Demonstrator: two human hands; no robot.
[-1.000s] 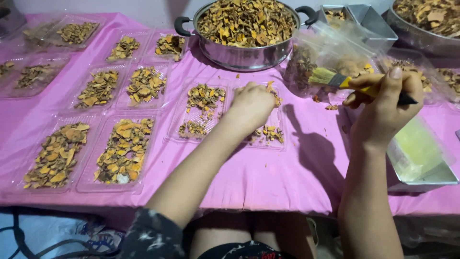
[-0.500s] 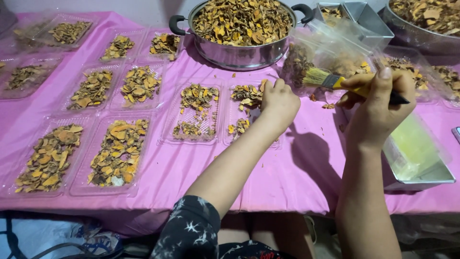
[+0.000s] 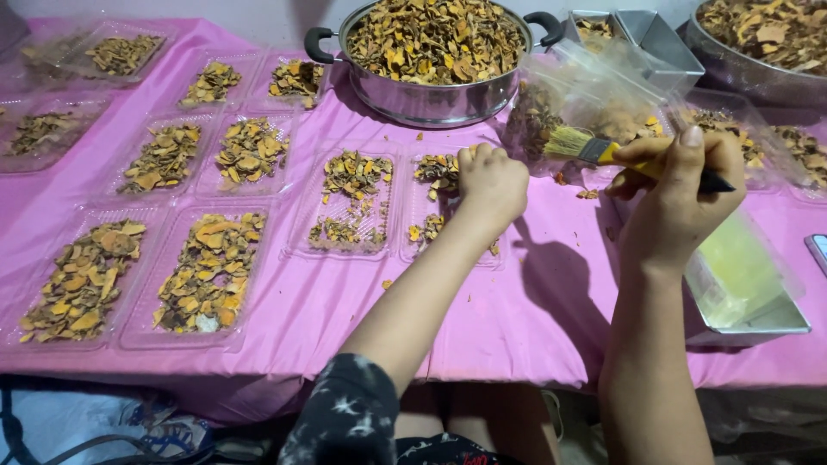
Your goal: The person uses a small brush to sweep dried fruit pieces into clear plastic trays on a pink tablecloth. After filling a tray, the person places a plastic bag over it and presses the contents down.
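Dried orange-brown slices (image 3: 435, 168) lie scattered in a clear plastic tray (image 3: 412, 245) on the pink tablecloth (image 3: 551, 310), just in front of a steel pot (image 3: 431, 95) heaped with the same slices; the left hand (image 3: 493, 182) rests over this tray with its fingers curled into a loose fist, knuckles up; whether it pinches any slices underneath cannot be told. Beside it on the left sits a second clear tray (image 3: 345, 207), thinly filled at its top and bottom ends; further left stand fuller trays (image 3: 207, 275) in rows, reaching to the far corner of the cloth. The right hand (image 3: 676, 194) is raised near the table's right side, its fingers clamped around a brush (image 3: 603, 151) with a yellow handle and pale bristles that point left, towards a crumpled clear bag (image 3: 594, 95) holding more slices. Below that hand stands a metal box (image 3: 749, 301) with a pale yellow-green inside; another large bowl (image 3: 758, 43) of slices sits at the top right corner.
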